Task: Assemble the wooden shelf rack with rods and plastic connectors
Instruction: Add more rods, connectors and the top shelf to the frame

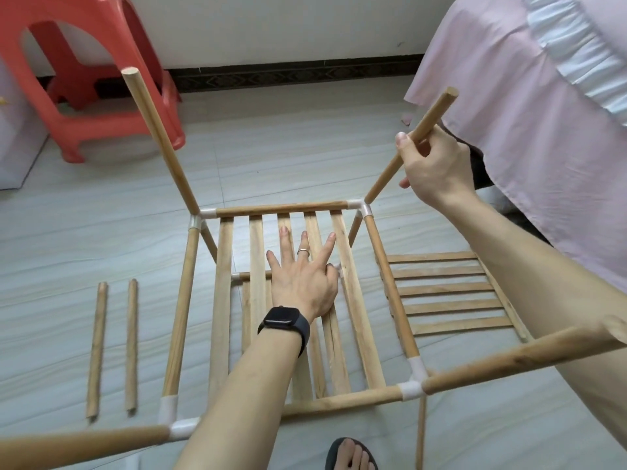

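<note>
Right grip (437,167) is grasping a rod (437,108), apparently seating it in the corner connector (364,209); left grip (302,283), fingers straight, is pressing the shelf (224,300). Next move is likely calling for a straight downward push.

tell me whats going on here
A person is assembling a wooden rack on the floor. The left hand presses flat on the slatted shelf while the right hand grips the far right upright rod, which stands in a white corner connector. Two loose rods and a spare slat panel lie alongside.
</note>
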{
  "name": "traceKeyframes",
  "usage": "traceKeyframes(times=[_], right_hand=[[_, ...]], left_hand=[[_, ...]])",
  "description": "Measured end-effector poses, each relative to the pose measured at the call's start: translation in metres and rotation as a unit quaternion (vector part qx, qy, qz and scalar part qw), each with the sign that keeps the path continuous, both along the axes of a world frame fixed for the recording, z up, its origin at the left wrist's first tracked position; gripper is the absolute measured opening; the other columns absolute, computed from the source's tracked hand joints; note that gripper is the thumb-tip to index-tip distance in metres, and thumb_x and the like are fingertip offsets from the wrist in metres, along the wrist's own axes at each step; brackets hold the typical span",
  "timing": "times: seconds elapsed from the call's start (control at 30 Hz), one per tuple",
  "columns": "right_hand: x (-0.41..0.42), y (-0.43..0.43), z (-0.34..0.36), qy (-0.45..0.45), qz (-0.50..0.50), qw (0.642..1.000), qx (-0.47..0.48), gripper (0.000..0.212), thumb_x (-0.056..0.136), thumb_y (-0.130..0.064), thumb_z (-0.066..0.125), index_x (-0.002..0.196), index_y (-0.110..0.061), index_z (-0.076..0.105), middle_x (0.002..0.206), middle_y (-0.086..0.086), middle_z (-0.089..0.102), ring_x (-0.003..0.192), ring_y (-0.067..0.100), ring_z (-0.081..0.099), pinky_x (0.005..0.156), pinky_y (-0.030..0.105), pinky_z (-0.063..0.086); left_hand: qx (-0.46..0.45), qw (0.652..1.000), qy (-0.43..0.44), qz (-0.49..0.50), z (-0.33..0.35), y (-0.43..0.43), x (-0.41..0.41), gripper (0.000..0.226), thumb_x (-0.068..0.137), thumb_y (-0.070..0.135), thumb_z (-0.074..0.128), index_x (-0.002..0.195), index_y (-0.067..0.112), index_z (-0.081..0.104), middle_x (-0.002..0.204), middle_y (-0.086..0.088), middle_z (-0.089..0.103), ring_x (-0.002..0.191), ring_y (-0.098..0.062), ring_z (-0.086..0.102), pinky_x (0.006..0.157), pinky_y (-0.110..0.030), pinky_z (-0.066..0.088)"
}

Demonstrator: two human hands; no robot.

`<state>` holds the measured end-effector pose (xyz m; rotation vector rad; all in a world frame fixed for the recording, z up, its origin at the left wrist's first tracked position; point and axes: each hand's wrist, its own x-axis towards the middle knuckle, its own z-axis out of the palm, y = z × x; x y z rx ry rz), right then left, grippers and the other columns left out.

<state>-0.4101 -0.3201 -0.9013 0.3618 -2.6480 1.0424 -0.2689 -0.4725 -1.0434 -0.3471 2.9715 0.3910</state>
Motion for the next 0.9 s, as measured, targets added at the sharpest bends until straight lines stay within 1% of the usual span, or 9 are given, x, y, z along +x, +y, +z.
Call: traceKeyframes(times=[0.07,0.13,0.23,0.3,0.43,0.57,0.7,0.8,0.9], right_hand=[[0.0,-0.007,0.002,0.021,0.033,0.999,0.032,0.037,0.101,-0.051,0.048,0.095,-0.017,0.059,0.077,-0.004,0.069,0.056,0.008,0.07,0.06,0.022,0.055],[0.002,-0.015,0.003,0.014,0.068,0.997,0.043,0.037,0.102,-0.052,0.049,0.097,-0.017,0.06,0.079,-0.003,0.069,0.056,0.008,0.07,0.061,0.03,0.059],[0.001,-0.024,0.004,0.008,0.076,0.995,0.058,0.038,0.101,-0.054,0.048,0.098,-0.019,0.06,0.079,-0.005,0.069,0.056,0.007,0.07,0.065,0.038,0.061],[-0.003,-0.023,0.005,0.002,0.062,0.996,0.059,0.037,0.101,-0.054,0.047,0.096,-0.019,0.059,0.078,-0.005,0.069,0.055,0.006,0.07,0.066,0.037,0.061],[-0.01,-0.01,0.003,-0.03,0.007,0.999,-0.022,0.033,0.102,-0.05,0.048,0.088,-0.022,0.057,0.075,-0.005,0.067,0.054,0.009,0.071,0.063,0.036,0.061],[-0.009,-0.003,-0.007,-0.029,-0.061,0.996,-0.056,0.03,0.102,-0.05,0.047,0.082,-0.028,0.051,0.076,-0.005,0.067,0.051,0.008,0.07,0.059,0.035,0.062],[-0.01,0.005,-0.015,-0.038,-0.112,0.988,-0.095,0.033,0.101,-0.05,0.046,0.09,-0.02,0.058,0.076,-0.006,0.066,0.05,0.011,0.07,0.061,0.039,0.062],[-0.01,0.011,-0.019,-0.05,-0.126,0.986,-0.099,0.039,0.101,-0.05,0.046,0.098,-0.014,0.062,0.077,-0.006,0.067,0.053,0.013,0.071,0.06,0.035,0.062],[-0.009,0.012,-0.017,-0.02,-0.075,0.996,-0.053,0.037,0.101,-0.05,0.049,0.092,-0.015,0.059,0.072,-0.004,0.067,0.052,0.01,0.07,0.048,0.02,0.052]], left_hand=[[-0.002,1.0,0.002,0.001,-0.001,0.0,0.0,0.061,0.1,0.047,0.015,0.156,0.048,-0.011,0.169,-0.01,0.006,0.149,-0.039,-0.027,0.119,-0.068,0.001],[0.0,1.0,0.005,0.003,-0.002,0.0,-0.001,0.062,0.1,0.047,0.015,0.156,0.048,-0.01,0.169,-0.01,0.007,0.149,-0.038,-0.027,0.118,-0.068,0.002],[0.001,1.0,0.009,0.005,-0.003,0.0,-0.001,0.062,0.099,0.047,0.015,0.156,0.049,-0.009,0.169,-0.01,0.009,0.15,-0.038,-0.027,0.118,-0.068,0.002],[0.0,1.0,0.008,0.007,-0.003,0.0,0.0,0.062,0.099,0.047,0.015,0.156,0.049,-0.01,0.168,-0.01,0.011,0.15,-0.038,-0.026,0.118,-0.068,0.002],[-0.001,1.0,0.007,0.007,-0.002,0.001,-0.001,0.062,0.1,0.047,0.015,0.155,0.049,-0.012,0.168,-0.01,0.012,0.15,-0.039,-0.026,0.118,-0.068,0.002],[0.004,1.0,0.01,0.009,-0.003,0.001,-0.001,0.062,0.1,0.046,0.017,0.156,0.049,-0.01,0.168,-0.01,0.012,0.15,-0.038,-0.027,0.119,-0.068,0.002],[0.008,1.0,0.014,0.01,-0.002,0.001,-0.001,0.062,0.1,0.046,0.019,0.156,0.049,-0.008,0.168,-0.01,0.014,0.15,-0.037,-0.026,0.119,-0.067,0.003],[0.007,1.0,0.012,0.006,-0.002,0.0,-0.001,0.063,0.1,0.046,0.018,0.156,0.048,-0.008,0.168,-0.011,0.014,0.15,-0.038,-0.026,0.119,-0.068,0.004],[0.0,1.0,0.009,0.003,-0.002,0.0,-0.001,0.062,0.1,0.047,0.017,0.157,0.047,-0.009,0.168,-0.011,0.013,0.15,-0.038,-0.025,0.119,-0.067,0.004]])
